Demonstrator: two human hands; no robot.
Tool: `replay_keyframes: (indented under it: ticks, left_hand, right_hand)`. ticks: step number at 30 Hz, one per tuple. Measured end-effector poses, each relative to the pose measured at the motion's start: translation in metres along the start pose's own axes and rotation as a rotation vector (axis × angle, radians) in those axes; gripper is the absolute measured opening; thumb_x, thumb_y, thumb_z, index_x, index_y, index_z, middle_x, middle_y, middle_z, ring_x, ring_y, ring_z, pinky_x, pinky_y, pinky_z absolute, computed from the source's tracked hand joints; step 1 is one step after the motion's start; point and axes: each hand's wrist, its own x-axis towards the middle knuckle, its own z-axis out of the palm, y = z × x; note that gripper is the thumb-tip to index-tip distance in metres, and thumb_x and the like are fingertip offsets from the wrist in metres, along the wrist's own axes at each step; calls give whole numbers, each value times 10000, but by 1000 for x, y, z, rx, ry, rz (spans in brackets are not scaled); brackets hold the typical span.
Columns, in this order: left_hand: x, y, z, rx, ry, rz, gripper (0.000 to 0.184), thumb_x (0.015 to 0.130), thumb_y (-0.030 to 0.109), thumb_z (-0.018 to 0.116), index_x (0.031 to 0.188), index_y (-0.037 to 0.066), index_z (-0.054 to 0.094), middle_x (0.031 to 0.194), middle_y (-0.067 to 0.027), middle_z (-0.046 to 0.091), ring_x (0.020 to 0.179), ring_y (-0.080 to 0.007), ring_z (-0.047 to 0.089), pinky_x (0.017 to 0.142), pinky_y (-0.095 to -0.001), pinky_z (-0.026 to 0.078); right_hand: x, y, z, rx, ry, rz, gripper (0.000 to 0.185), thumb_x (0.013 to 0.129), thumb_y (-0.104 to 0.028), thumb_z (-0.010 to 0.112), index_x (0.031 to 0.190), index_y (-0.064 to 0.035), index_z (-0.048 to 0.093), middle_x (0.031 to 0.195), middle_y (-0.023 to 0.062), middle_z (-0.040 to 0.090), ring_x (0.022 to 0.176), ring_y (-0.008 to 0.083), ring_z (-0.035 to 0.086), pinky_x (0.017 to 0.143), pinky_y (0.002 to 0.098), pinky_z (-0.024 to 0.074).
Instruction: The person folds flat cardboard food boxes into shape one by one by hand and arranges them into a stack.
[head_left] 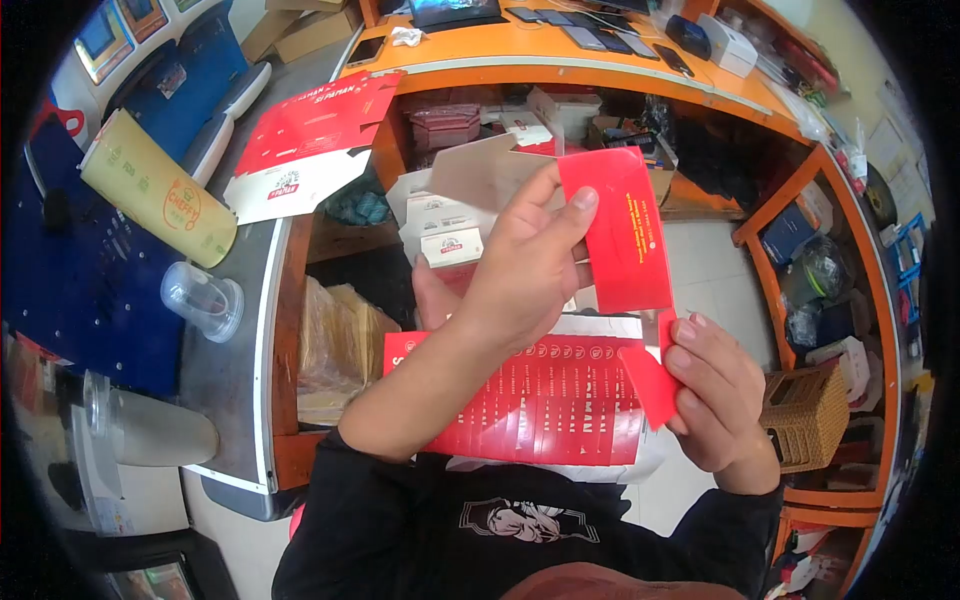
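A red cardboard box (620, 250) with yellow print is held up in front of me, partly folded. My left hand (525, 265) grips its left side, thumb on the front face and the other fingers behind. At the box's lower end, my right hand (720, 395) pinches a red flap that hangs open. Below the hands, a fanned row of flat red cartons (540, 400) with white lettering lies across my lap. Just beyond my left hand are several white-and-red boxes (450, 245).
On the grey counter at left are a flat red-and-white carton sheet (310, 130), a yellow cup (160, 190) and a clear plastic cup (203, 302). Phones (600, 38) lie on the orange desk (480, 72). A woven basket (805, 420) stands at right.
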Motion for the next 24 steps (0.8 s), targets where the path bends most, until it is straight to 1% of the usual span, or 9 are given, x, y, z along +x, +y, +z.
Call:
replay_keyframes:
  ticks: [3, 6, 10, 14, 16, 18, 21, 22, 24]
  left_hand:
    - [1, -6, -1, -75, -40, -7, 329, 1073, 178, 485, 1381, 73, 434, 1283, -137, 612, 1146, -243, 661, 944, -422, 586]
    - [-1, -8, 5, -77, -9, 11, 351, 1067, 218, 519, 1378, 79, 434, 1239, -116, 629, 1085, -218, 677, 883, -400, 595]
    - [-8, -17, 15, 20, 58, 51, 367, 1055, 257, 556, 1353, 63, 464, 1205, -115, 642, 1052, -204, 686, 848, -385, 599]
    - [-14, -33, 16, 37, 14, -14, 355, 1063, 288, 546, 1294, 19, 533, 1171, -93, 648, 1035, -192, 680, 862, -356, 591]
    - [-23, -53, 18, 44, 112, -173, 330, 1080, 277, 508, 1246, 0, 574, 1095, -83, 658, 1022, -157, 662, 876, -312, 563]
    - [-24, -55, 13, 161, 56, -86, 378, 1070, 329, 521, 1329, 54, 528, 1151, -84, 637, 1041, -166, 631, 939, -364, 540]
    - [-25, -55, 17, 313, 57, -69, 343, 1071, 319, 524, 1283, 51, 551, 1152, -84, 639, 1045, -146, 623, 937, -365, 540]
    - [-25, -56, 17, 346, 61, -48, 311, 1066, 295, 535, 1219, 30, 591, 1118, -79, 658, 996, -139, 638, 884, -341, 544]
    - [-26, -56, 16, 412, 69, -7, 285, 1056, 247, 557, 1090, -12, 671, 1049, -69, 695, 899, -126, 669, 780, -294, 552]
  right_hand:
    - [2, -2, 5, -40, 113, 31, 221, 844, -154, 750, 872, 34, 637, 1047, 232, 711, 1079, 414, 677, 864, 512, 605]
    - [16, -2, 12, -372, 62, 50, 227, 841, -154, 747, 887, 38, 636, 1041, 221, 719, 1060, 420, 682, 851, 509, 603]
    - [24, 3, 10, -526, -8, 97, 217, 810, -115, 766, 929, 34, 663, 1027, 208, 721, 991, 370, 702, 752, 419, 586]
    - [17, 14, 19, -523, 76, 120, 232, 789, -101, 749, 952, 48, 675, 1002, 198, 715, 956, 348, 704, 736, 399, 575]
    - [12, 21, 28, -502, 91, 139, 246, 769, -87, 742, 959, 54, 677, 990, 190, 709, 942, 347, 701, 739, 400, 575]
    - [7, 30, 38, -475, 103, 142, 255, 752, -74, 735, 965, 55, 680, 981, 183, 703, 937, 344, 696, 737, 398, 575]
    - [-1, 35, 41, -484, 118, 95, 265, 736, -77, 746, 970, 35, 690, 994, 170, 698, 965, 335, 685, 730, 397, 572]
    - [-3, 36, 42, -494, 121, 72, 268, 732, -81, 753, 971, 25, 695, 1002, 165, 697, 980, 332, 681, 728, 396, 571]
    - [-10, 37, 46, -414, 164, 95, 325, 724, -167, 802, 991, -5, 709, 1033, 152, 698, 1049, 334, 660, 819, 443, 548]
